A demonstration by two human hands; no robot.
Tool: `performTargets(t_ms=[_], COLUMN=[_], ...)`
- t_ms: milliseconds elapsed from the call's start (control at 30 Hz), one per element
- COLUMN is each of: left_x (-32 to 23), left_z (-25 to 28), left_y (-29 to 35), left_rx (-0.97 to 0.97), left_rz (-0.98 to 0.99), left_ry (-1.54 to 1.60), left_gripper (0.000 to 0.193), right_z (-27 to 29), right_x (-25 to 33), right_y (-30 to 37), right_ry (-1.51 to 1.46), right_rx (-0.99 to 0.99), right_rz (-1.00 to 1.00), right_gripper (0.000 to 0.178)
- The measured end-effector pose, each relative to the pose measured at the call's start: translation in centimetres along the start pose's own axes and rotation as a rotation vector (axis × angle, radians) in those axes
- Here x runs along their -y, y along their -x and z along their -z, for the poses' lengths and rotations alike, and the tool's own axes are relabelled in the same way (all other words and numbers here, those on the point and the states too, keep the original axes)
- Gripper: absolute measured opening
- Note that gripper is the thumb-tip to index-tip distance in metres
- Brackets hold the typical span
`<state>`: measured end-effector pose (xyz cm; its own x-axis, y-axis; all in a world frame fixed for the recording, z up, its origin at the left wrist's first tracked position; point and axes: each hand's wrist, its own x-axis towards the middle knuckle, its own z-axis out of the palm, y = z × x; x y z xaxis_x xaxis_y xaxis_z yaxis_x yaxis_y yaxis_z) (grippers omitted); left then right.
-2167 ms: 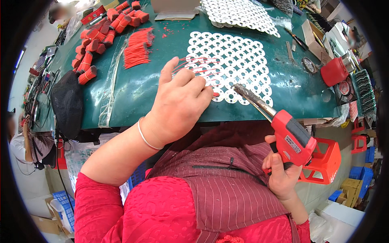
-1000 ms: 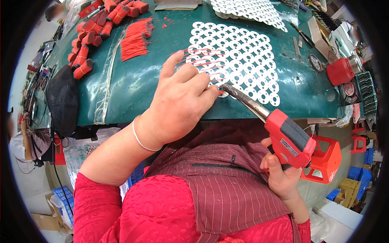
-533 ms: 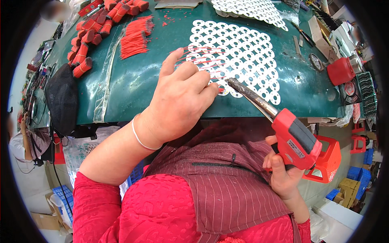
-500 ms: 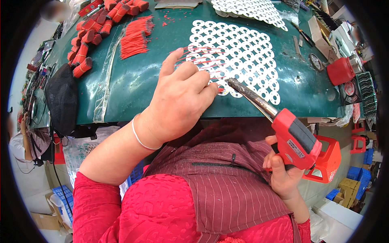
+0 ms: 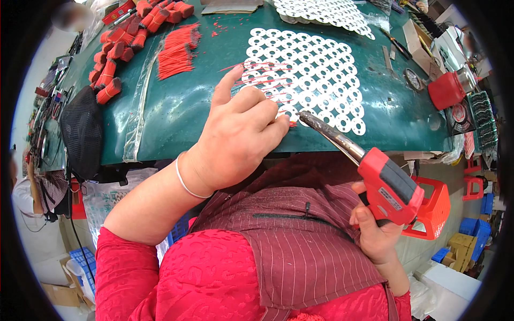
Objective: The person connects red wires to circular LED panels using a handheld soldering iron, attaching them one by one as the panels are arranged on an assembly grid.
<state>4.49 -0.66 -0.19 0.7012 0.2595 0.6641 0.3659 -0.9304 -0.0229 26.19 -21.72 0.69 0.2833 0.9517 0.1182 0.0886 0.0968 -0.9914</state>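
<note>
My right hand (image 5: 377, 235) grips the handle of a red and black soldering gun (image 5: 393, 187). The gun's dark metal tip (image 5: 310, 119) reaches the near left part of a white sheet of joined round circuit boards (image 5: 326, 85). Beside that tip is my left hand (image 5: 243, 123), its thumb and forefinger closed together on a short red wire (image 5: 292, 124) and its little finger raised. What lies under the fingertips is mostly hidden. Several thin red wires (image 5: 267, 83) stretch leftward from the left columns of boards.
Loose red wires (image 5: 176, 59) lie in a pile left of the sheet, with bundled red wires (image 5: 108, 72) farther left. More white board sheets (image 5: 324, 15) sit at the back. A red container (image 5: 446, 91) and pliers (image 5: 396, 44) are at right; a black mesh thing (image 5: 82, 131) hangs at the left edge.
The view has shifted slightly, so the table and board sheet appear a little left. Both hands keep nearly the same pose, with the soldering tip still close beside the left fingers.
</note>
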Motion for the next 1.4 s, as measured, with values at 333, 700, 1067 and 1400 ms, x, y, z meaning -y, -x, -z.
performTargets(t_ms=[333, 700, 1067, 1400], left_x=[0.1, 0.1, 0.0, -0.1], left_z=[-0.3, -0.5, -0.3, -0.5], left_y=[0.0, 0.1, 0.1, 0.1], left_rx=[0.032, 0.013, 0.012, 0.01], left_rz=[0.009, 0.018, 0.017, 0.011], left_ry=[0.035, 0.026, 0.017, -0.001], left_gripper=[0.011, 0.016, 0.014, 0.016], right_z=[0.1, -0.5, 0.9, 0.8], right_x=[0.1, 0.2, -1.1, -1.0], right_y=[0.3, 0.0, 0.5, 0.0], right_ry=[0.031, 0.023, 0.139, 0.138], right_rx=[-0.033, -0.05, 0.063, 0.026], right_rz=[-0.038, -0.041, -0.03, 0.072], right_gripper=[0.038, 0.034, 0.035, 0.046])
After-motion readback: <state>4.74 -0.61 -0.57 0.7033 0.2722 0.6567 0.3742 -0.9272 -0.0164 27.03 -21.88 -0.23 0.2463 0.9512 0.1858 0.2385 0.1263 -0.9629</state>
